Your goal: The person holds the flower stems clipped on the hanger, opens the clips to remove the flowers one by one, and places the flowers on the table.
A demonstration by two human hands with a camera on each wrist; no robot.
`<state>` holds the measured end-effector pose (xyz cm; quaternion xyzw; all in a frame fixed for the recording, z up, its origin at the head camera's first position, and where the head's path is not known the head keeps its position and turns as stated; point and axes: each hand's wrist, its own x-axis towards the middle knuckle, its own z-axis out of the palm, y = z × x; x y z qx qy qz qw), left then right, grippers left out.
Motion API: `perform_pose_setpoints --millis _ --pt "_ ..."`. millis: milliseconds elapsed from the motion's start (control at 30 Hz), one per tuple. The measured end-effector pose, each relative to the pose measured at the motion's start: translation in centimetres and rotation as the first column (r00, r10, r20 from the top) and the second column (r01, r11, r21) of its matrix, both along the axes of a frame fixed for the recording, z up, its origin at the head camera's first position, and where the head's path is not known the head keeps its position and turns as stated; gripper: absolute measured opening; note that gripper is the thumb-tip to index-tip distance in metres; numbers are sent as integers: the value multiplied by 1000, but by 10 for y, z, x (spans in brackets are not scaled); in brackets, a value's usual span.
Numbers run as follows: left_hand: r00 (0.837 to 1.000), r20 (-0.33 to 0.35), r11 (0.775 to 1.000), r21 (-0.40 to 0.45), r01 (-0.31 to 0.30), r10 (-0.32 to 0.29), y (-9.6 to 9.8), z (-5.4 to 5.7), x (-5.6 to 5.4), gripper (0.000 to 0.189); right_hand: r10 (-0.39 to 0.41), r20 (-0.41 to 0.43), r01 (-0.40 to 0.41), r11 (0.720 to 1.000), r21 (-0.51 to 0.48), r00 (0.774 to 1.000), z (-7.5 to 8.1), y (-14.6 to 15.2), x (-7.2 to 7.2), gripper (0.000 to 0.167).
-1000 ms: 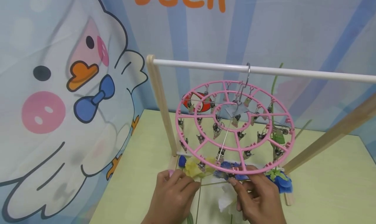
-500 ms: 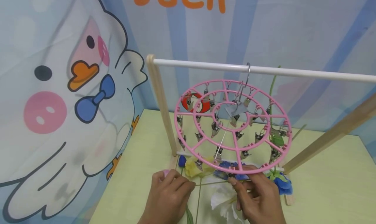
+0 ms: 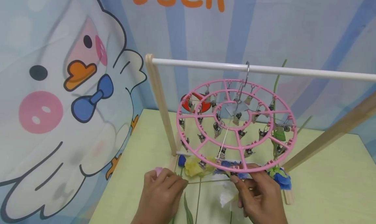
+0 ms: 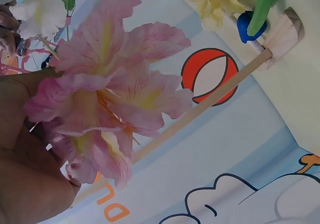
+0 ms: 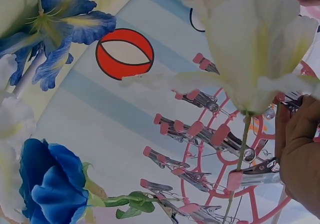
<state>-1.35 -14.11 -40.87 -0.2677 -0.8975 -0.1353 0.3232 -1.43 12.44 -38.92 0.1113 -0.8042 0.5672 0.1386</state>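
In the head view my left hand (image 3: pixel 160 194) grips a pink artificial flower (image 4: pixel 115 84), whose ruffled petals fill the left wrist view. A thin stem (image 3: pixel 208 181) stretches from this hand across to my right hand (image 3: pixel 261 194). Thumb and fingers of the right hand pinch a metal clip (image 3: pixel 233 174) at the front rim of the round pink clip hanger (image 3: pixel 239 149). The clip's jaws are mostly hidden by fingers. Below, a white flower (image 5: pixel 255 49) hangs with its stem in another clip (image 5: pixel 255 178).
The hanger hooks over a white rail (image 3: pixel 199 64) on wooden posts (image 3: pixel 161 110). A blue rose (image 5: pixel 55 184) hangs at the right. A yellow flower (image 3: pixel 195 167), a blue bud (image 3: pixel 181 160) and a blue-violet flower (image 5: pixel 65 29) are lower down. Several clips dangle around the rings.
My left hand has moved left with the pink flower, and more stem shows between the hands. The right hand stays at the clip. The hanger and white flower have swayed slightly.
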Motion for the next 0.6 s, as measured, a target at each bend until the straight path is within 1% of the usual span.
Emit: perform_pose_setpoints --millis 100,267,400,600 --pt "1000 10 1000 -6 -20 20 -2 0 -1 13 17 -5 -17 1000 -18 1000 -1 1 -2 30" --pt "997 49 998 -28 -59 61 -3 2 -2 20 15 5 -15 1000 -25 1000 0 5 -6 31" --pt "991 81 994 -44 -102 105 -5 3 -2 26 0 0 0 1000 -28 1000 0 9 -11 31" --pt "983 104 988 -46 -149 153 -5 1 -3 26 13 -1 -13 999 -37 1000 0 16 -17 29"
